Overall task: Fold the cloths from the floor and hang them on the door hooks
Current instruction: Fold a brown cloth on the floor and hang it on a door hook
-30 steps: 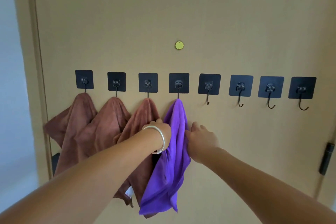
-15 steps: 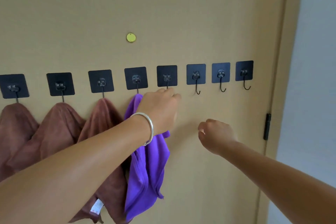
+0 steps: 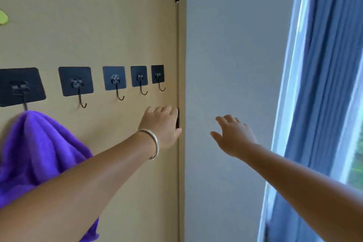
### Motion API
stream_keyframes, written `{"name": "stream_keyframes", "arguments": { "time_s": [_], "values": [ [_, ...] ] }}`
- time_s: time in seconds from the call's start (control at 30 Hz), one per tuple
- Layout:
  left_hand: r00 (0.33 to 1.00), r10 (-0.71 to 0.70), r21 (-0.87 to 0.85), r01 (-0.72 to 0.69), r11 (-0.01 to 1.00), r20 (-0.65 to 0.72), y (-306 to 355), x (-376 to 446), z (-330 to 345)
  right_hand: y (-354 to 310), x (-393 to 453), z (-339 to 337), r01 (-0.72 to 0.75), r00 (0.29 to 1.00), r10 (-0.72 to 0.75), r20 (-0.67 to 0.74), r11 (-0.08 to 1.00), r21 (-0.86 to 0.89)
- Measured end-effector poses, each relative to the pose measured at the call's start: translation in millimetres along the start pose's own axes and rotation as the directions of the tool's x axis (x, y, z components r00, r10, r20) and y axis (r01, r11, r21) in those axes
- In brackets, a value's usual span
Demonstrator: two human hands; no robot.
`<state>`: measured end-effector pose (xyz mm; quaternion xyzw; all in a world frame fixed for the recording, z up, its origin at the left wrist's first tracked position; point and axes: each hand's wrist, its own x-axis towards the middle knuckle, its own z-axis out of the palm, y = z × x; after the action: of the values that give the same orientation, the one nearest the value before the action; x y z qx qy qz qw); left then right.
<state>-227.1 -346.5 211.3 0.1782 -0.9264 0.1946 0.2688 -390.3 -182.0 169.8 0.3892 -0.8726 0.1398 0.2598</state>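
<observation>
A purple cloth [image 3: 37, 149] hangs from the leftmost visible hook [image 3: 20, 87] on the tan door [image 3: 98, 25]. To its right, several black square hooks [image 3: 115, 82] are bare. My left hand [image 3: 162, 124], with a silver bangle on the wrist, hovers with relaxed fingers near the door's right edge by a black hinge [image 3: 178, 118]. My right hand [image 3: 233, 135] reaches out in front of the grey wall, fingers spread, holding nothing. The brown cloths are out of view.
A grey wall [image 3: 225, 55] stands right of the door. Blue curtains [image 3: 326, 84] and a bright window fill the far right. A yellow-green dot [image 3: 3, 17] sits on the door at the left edge.
The view has swung right, away from the brown cloths. Both hands have left the purple cloth and moved right with it, past the door's edge.
</observation>
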Motion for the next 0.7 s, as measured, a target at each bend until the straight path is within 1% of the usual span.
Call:
{"name": "stream_keyframes", "arguments": {
  "time_s": [0.13, 0.23, 0.37, 0.5, 0.7],
  "values": [
    [0.989, 0.145, -0.128, -0.149, 0.981, -0.044, 62, 12, -6, 49, -58, -37, -0.144, 0.989, 0.142, -0.031, 0.98, -0.134],
    [0.969, 0.233, -0.213, -0.244, 0.946, -0.079, 114, 19, -16, 85, -99, -72, -0.244, 0.97, 0.239, -0.052, 0.939, -0.243],
    [0.93, 0.339, -0.289, -0.367, 0.884, -0.145, 184, 21, -44, 131, -150, -125, -0.358, 0.933, 0.348, -0.092, 0.877, -0.32],
    [0.882, 0.42, -0.333, -0.47, 0.818, -0.214, 255, 21, -76, 172, -201, -173, -0.471, 0.88, 0.453, -0.14, 0.8, -0.372],
    [0.815, 0.528, -0.397, -0.577, 0.713, -0.237, 368, 13, -124, 238, -286, -240, -0.611, 0.78, 0.604, -0.161, 0.682, -0.401]
  ]
}}
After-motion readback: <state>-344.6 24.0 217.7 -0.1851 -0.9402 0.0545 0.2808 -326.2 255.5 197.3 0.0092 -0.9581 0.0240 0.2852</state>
